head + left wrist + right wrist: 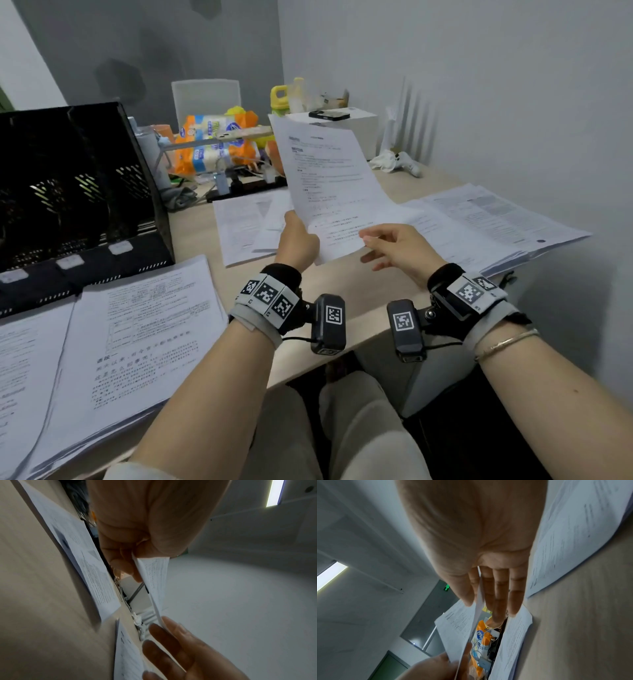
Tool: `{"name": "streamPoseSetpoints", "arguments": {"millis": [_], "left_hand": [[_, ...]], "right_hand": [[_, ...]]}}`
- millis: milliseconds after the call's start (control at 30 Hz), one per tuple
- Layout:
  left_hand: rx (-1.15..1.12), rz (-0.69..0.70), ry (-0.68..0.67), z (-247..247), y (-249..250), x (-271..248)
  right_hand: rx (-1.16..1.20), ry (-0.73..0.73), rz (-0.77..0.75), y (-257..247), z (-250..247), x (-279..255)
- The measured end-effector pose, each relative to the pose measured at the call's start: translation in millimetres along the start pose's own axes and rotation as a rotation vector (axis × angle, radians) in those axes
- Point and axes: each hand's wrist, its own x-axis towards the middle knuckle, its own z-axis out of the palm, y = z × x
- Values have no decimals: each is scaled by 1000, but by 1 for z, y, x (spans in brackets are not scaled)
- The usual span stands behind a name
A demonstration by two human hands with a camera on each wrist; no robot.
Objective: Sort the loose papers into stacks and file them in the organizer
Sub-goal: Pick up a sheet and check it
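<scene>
Holding a printed sheet [329, 181] above the desk [346, 284], the left hand [297, 240] pinches its lower left edge between thumb and curled fingers. The right hand [394, 248] has almost straight fingers; the sheet's lower right edge sits between the thumb and the other fingers, held lightly or not at all, I cannot tell which.

The step in hand is, I judge, to read the sheet and choose its stack. It is good to support both lower corners, because the paper is thin and it bends and curls. Then lay it flat with the edges matched to the stack.

The stacks are white printed paper: 1 at the near left [137, 339], 1 in the middle [243, 226], 1 at the right [493, 219]. The organizer [78, 192] is black, rigid, with slotted walls and 3 upright compartments, at the far left.
</scene>
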Motion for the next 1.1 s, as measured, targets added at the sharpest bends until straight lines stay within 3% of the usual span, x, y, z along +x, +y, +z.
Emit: {"name": "streamPoseSetpoints", "arguments": {"millis": [133,267,633,867,1100], "left_hand": [[-32,52,-99,29,11,3],[80,104,-173,55,21,11],[222,131,-350,136,26,32],[363,101,-408,151,19,33],[477,-29,-516,159,16,26]], "right_hand": [[-4,142,-19,7,-28,-2],[-52,243,-36,16,-58,-1],[-77,463,53,43,-134,-10],[-142,503,144,66,-151,-12],[-225,514,214,88,-158,-8]]}}
